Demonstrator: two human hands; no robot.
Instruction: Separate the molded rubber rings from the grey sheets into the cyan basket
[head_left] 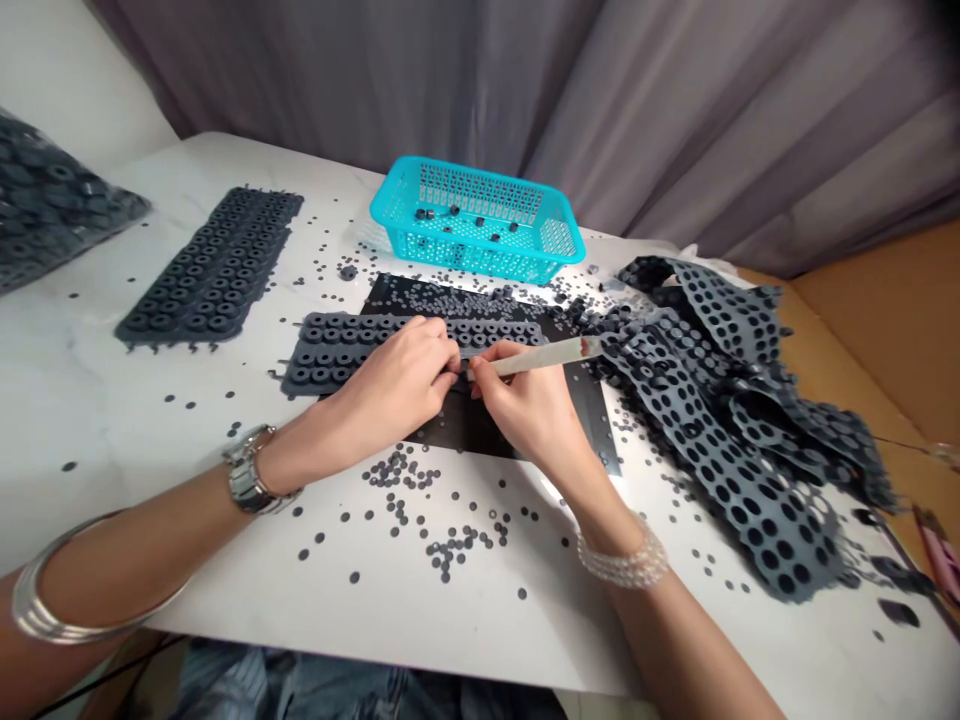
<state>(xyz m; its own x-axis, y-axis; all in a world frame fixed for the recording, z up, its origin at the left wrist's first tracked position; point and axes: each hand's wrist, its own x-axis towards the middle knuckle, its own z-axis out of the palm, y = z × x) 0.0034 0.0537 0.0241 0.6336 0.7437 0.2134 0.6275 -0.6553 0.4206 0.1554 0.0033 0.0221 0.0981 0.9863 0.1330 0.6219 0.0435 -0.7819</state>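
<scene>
A dark grey rubber sheet with rows of raised rings lies on a black mat at the middle of the table. My left hand reaches over this sheet, thumb and fingers pinched on its near edge; the exact spot between the fingertips is hidden. Gripped like a pen in my right hand is a slim off-white stick-like tool. Its working end points at the sheet beside my left fingertips, too small to make out. Both hands nearly meet there.
A turquoise basket behind the mat holds several small dark pieces. Another ringed sheet lies left, near a clear bag of dark parts. Punched-out sheets pile up right. Small dark discs are scattered around.
</scene>
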